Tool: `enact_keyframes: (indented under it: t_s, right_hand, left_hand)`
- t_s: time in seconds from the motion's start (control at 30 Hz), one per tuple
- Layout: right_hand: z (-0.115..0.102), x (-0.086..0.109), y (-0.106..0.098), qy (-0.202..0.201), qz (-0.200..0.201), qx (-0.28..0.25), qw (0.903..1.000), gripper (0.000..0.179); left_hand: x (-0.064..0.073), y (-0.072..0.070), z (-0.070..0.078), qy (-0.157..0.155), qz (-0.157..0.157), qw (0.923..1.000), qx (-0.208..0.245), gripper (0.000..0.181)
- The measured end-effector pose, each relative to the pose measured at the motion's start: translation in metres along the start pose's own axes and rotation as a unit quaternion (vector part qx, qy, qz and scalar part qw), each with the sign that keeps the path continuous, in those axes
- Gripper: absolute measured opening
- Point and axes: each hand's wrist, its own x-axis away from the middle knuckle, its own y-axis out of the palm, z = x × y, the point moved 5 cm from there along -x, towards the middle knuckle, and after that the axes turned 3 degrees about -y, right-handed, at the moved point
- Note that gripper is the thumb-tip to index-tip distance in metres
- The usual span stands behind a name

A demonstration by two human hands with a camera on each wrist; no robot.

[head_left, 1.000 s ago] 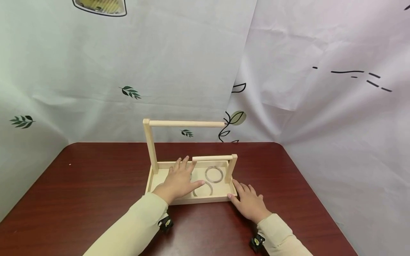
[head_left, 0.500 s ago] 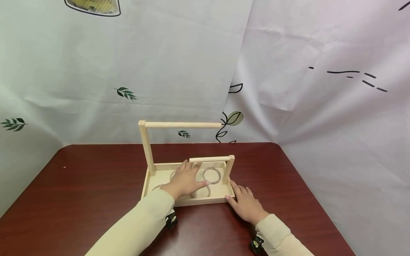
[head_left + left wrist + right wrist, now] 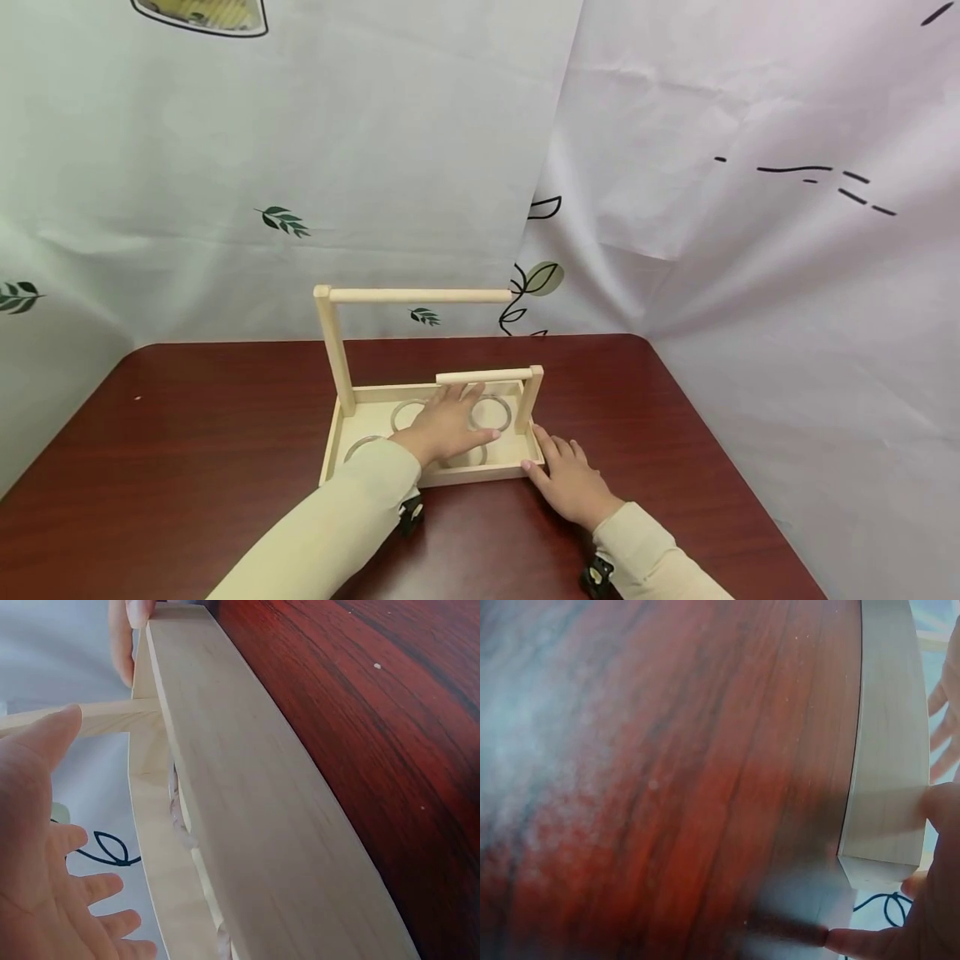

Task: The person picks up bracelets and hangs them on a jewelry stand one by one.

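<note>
A shallow wooden tray (image 3: pixel 480 475) stands on the table with a tall post (image 3: pixel 335 354) at its left end and a short post (image 3: pixel 529 400) at its right. Each post bears a sideways dowel, the upper dowel (image 3: pixel 420 296) being the longer. Several greyish rings (image 3: pixel 511 414) lie in the tray, partly hidden by my left hand (image 3: pixel 446 427). That hand is spread over the tray, fingers apart, holding nothing. At the front right corner rests my right hand (image 3: pixel 573 487); its thumb touches the front rim and its fairly straight fingers lie along the right side.
The dark red table (image 3: pixel 202 442) extends around the tray. Behind it hangs a pale cloth (image 3: pixel 405 167) with printed leaves. Both wrists carry small black cameras, one of them the left wrist camera (image 3: pixel 411 514).
My left hand has moved to the right over the tray, uncovering more of the left rings. The view has shifted slightly; my right hand stays at the corner.
</note>
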Motion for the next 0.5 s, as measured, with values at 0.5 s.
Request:
enact_keyframes:
  t_s: [0.5]
  right_hand:
    - [-0.001,0.0,0.001,0.001,0.0,-0.003,1.0,0.065]
  left_hand:
    - [-0.012,0.011,0.002,-0.021,-0.045,0.9988,-0.002,0.08]
